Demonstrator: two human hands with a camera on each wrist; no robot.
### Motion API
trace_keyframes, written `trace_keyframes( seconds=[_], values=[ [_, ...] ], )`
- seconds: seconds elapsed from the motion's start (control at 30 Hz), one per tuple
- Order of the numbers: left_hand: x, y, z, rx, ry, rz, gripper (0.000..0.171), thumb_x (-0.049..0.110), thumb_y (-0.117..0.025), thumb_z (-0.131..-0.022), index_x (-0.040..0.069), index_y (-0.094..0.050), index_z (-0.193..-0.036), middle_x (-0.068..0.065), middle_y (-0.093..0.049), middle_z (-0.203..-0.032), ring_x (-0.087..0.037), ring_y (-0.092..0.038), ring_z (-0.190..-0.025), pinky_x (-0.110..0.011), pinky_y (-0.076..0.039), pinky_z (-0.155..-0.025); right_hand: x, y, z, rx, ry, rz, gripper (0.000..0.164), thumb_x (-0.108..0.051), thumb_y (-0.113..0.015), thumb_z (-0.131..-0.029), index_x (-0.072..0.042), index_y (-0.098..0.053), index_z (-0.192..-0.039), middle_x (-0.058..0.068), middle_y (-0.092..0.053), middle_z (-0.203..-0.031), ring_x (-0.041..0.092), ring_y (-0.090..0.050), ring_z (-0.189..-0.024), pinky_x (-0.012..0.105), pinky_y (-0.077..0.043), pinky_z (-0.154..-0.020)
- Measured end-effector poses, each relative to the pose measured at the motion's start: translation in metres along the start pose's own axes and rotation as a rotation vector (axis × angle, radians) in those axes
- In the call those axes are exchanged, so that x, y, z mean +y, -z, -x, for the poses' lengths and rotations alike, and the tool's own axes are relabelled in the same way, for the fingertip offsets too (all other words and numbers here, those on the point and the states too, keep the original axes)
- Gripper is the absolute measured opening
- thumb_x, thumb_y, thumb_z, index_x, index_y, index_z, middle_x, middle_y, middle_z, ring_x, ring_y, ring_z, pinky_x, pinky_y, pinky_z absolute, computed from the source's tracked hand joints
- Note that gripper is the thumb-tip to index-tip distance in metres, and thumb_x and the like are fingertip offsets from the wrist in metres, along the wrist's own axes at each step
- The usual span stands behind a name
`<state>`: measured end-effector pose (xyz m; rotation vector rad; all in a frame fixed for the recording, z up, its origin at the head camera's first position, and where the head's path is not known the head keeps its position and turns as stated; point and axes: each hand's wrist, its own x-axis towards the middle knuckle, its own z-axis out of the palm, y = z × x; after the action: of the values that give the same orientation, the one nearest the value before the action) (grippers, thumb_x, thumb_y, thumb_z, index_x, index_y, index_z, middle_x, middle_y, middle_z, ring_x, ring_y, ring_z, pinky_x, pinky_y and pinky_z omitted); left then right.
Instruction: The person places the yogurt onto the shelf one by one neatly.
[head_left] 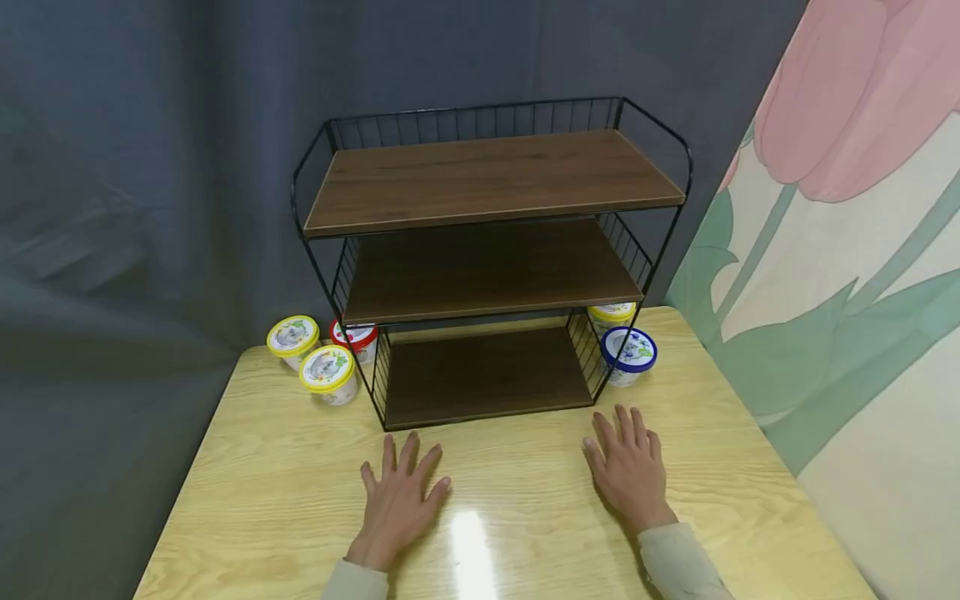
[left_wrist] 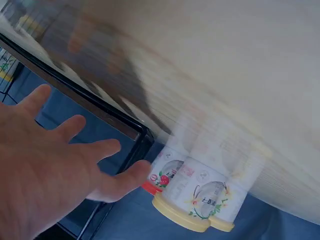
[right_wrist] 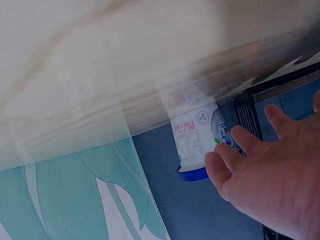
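Note:
My left hand (head_left: 400,508) is spread, fingers apart, over the light wooden table in front of the rack's left corner, holding nothing. On the right, my right hand (head_left: 632,475) lies with loosely extended fingers near the rack's right front corner, also holding nothing. Between and beyond them stands a three-tier rack (head_left: 487,283) with dark brown boards and a black wire frame. Left of it are two yellow-lidded tubs (head_left: 328,369) and a red-lidded tub (head_left: 355,340), partly hidden by the frame. To its right stand a blue-lidded tub (head_left: 628,354) and another yellow-lidded tub (head_left: 612,313), partly covered.
The table (head_left: 525,467) has a bright glare spot between the hands. A dark curtain (head_left: 150,167) hangs behind and along the left. A wall covering with a tulip pattern (head_left: 862,250) rises along the right edge. All three rack boards are bare.

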<state>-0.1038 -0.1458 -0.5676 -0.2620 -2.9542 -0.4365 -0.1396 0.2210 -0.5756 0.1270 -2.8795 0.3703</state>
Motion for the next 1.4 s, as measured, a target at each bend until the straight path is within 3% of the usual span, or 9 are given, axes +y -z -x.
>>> trace_keyframes(
  seconds=[0.1, 0.23, 0.4, 0.53, 0.73, 0.87, 1.07, 1.2, 1.4],
  values=[
    [0.0, 0.001, -0.003, 0.111, -0.036, -0.005, 0.049, 0.048, -0.06, -0.094, 0.021, -0.059, -0.135, -0.016, -0.047, -0.149, -0.048, -0.036, -0.141, -0.078, -0.028, -0.1, 0.001, 0.002, 0.003, -0.037, -0.008, 0.006, 0.051, -0.043, -0.045, -0.104, -0.012, -0.048, -0.144, 0.024, -0.036, -0.154, 0.046, -0.023, -0.146, 0.066, -0.026, -0.111],
    [0.001, 0.01, -0.017, 0.35, -0.021, 0.098, 0.039, 0.025, -0.072, -0.09, 0.01, -0.063, -0.125, -0.016, -0.059, -0.132, -0.039, -0.054, -0.124, -0.062, -0.042, -0.094, 0.006, 0.006, 0.011, -0.041, -0.014, 0.027, 0.047, -0.038, -0.047, -0.103, -0.01, -0.051, -0.14, 0.025, -0.042, -0.148, 0.046, -0.027, -0.143, 0.066, -0.028, -0.109],
    [0.002, 0.032, -0.037, 0.589, 0.111, 0.443, 0.037, 0.01, -0.07, -0.092, 0.0, -0.058, -0.125, -0.017, -0.06, -0.122, -0.033, -0.058, -0.114, -0.049, -0.05, -0.089, 0.009, 0.008, 0.017, -0.042, 0.007, 0.051, 0.043, -0.035, -0.047, -0.103, -0.006, -0.055, -0.134, 0.026, -0.046, -0.145, 0.047, -0.031, -0.141, 0.066, -0.028, -0.11],
    [0.0, 0.051, -0.053, 0.683, 0.147, 0.69, 0.041, 0.009, -0.06, -0.098, -0.001, -0.05, -0.136, -0.02, -0.058, -0.127, -0.034, -0.055, -0.12, -0.042, -0.048, -0.094, 0.008, 0.007, 0.019, -0.017, 0.028, 0.079, 0.041, -0.035, -0.05, -0.102, -0.005, -0.058, -0.128, 0.024, -0.054, -0.136, 0.045, -0.039, -0.135, 0.063, -0.032, -0.107],
    [-0.011, 0.066, -0.079, 0.611, 0.121, 0.952, 0.039, 0.01, -0.049, -0.104, -0.001, -0.049, -0.141, -0.024, -0.061, -0.131, -0.027, -0.058, -0.122, -0.013, -0.042, -0.102, 0.006, 0.002, 0.019, 0.039, 0.059, 0.087, 0.036, -0.034, -0.055, -0.1, -0.007, -0.061, -0.123, 0.02, -0.061, -0.124, 0.043, -0.048, -0.125, 0.06, -0.037, -0.1],
    [-0.023, 0.065, -0.09, 0.496, 0.18, 1.14, 0.033, 0.013, -0.045, -0.106, -0.007, -0.056, -0.129, -0.028, -0.064, -0.121, -0.008, -0.063, -0.109, -0.01, -0.044, -0.098, 0.004, -0.001, 0.011, 0.056, 0.075, 0.1, 0.039, -0.039, -0.057, -0.099, -0.007, -0.061, -0.121, 0.019, -0.062, -0.118, 0.042, -0.054, -0.116, 0.058, -0.041, -0.095],
    [-0.039, 0.06, -0.095, 0.429, 0.218, 1.114, 0.029, 0.011, -0.041, -0.106, -0.012, -0.059, -0.108, -0.032, -0.066, -0.105, -0.002, -0.065, -0.089, -0.025, -0.051, -0.093, 0.006, -0.004, -0.004, 0.067, 0.066, 0.085, 0.042, -0.045, -0.054, -0.1, -0.005, -0.062, -0.109, 0.018, -0.065, -0.105, 0.043, -0.06, -0.097, 0.058, -0.046, -0.082],
    [-0.043, 0.062, -0.096, 0.424, 0.223, 1.098, 0.027, 0.011, -0.042, -0.106, -0.01, -0.059, -0.103, -0.027, -0.069, -0.1, 0.0, -0.067, -0.084, -0.023, -0.052, -0.09, 0.018, -0.004, -0.02, 0.129, 0.005, 0.064, 0.042, -0.043, -0.048, -0.103, -0.003, -0.062, -0.104, 0.019, -0.066, -0.098, 0.044, -0.061, -0.093, 0.059, -0.045, -0.08],
    [-0.042, 0.066, -0.091, 0.455, 0.217, 1.105, 0.026, 0.006, -0.041, -0.105, -0.013, -0.058, -0.098, -0.027, -0.067, -0.094, -0.001, -0.066, -0.081, -0.021, -0.053, -0.086, 0.042, 0.002, -0.045, 0.204, -0.11, -0.002, 0.05, -0.041, -0.05, -0.103, 0.003, -0.053, -0.127, 0.027, -0.061, -0.114, 0.049, -0.058, -0.104, 0.061, -0.043, -0.084]
  ],
)
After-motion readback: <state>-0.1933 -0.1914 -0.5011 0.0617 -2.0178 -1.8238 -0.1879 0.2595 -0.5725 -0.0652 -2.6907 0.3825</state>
